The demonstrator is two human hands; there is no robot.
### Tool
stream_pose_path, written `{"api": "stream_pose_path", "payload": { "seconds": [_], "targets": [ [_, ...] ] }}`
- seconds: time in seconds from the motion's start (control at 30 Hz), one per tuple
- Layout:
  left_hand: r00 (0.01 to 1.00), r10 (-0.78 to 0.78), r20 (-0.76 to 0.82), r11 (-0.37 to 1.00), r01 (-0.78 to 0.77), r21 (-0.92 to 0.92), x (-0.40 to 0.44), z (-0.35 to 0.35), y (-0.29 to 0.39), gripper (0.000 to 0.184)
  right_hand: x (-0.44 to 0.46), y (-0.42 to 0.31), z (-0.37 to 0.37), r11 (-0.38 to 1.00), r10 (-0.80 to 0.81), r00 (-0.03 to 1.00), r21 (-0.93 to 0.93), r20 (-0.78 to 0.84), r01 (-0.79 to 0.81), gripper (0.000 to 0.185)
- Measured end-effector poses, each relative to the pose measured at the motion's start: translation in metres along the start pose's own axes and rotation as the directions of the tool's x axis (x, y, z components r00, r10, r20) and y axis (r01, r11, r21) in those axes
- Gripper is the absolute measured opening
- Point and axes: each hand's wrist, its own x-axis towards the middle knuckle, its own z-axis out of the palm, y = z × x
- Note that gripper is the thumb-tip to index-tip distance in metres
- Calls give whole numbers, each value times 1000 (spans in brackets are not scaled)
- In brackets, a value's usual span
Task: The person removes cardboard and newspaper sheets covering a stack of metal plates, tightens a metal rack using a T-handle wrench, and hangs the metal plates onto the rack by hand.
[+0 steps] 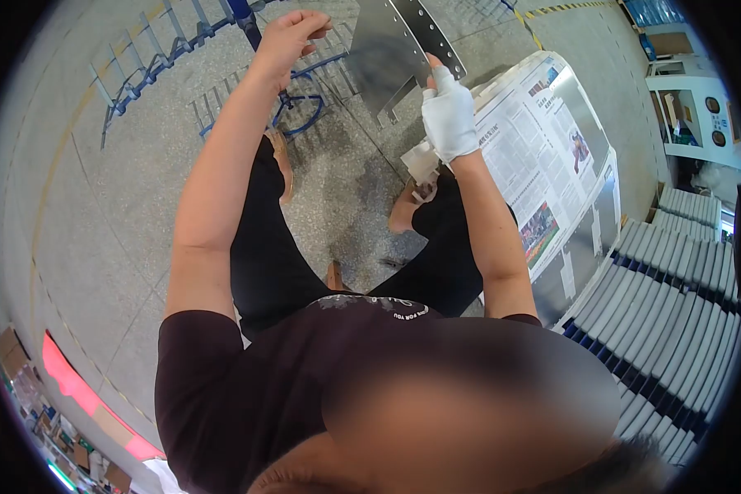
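Note:
My right hand (450, 115), in a white fingerless-looking glove, grips the lower edge of a thin grey sheet-metal panel (379, 53). That panel has a bent flange with a row of holes and a rectangular cutout near its bottom; its top runs out of view. Bare, my left hand (292, 41) is raised to the left of the panel, apart from it. Its thumb and fingers are pinched together, and whatever may be between them is too small to make out. Behind the hands stands a blue metal rack (243, 20) with rows of upright prongs.
At my right, newspaper (543, 123) covers a stack of metal sheets (589, 247). Beyond it lie long rows of stacked grey panels (675, 280). A white cabinet-like unit (700, 123) stands at the far right. Pink material (90, 403) lies at the lower left.

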Motion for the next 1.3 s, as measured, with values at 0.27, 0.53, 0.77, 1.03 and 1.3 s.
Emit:
{"api": "stream_pose_path", "payload": {
  "seconds": [0.27, 0.53, 0.77, 1.03, 1.3],
  "targets": [
    [998, 55, -13, 989, -56, -134, 13, -26, -13, 15, 2, -5, -2, 999, 39, 998, -28, 45, -38, 41],
    [999, 42, -2, 985, -42, -168, 10, -39, -7, 26, -3, -8, -11, 994, -98, 992, 44, -76, 101, 36],
    [996, 38, 83, 998, -43, 55, -40, 27, 34, 22, -57, 5, -129, 971, 190, 822, 228, -536, -76, 23],
    [849, -165, 503, 913, -61, 404, -67, 72, 12, 46, -332, 196, -97, 286, 958, 211, 697, -195, -657, 21],
    [841, -338, 423, 700, -76, 710, -85, 134, -2, 59, -514, 283, -183, 247, 649, 83, 106, -756, -963, 35]
  ]
}}
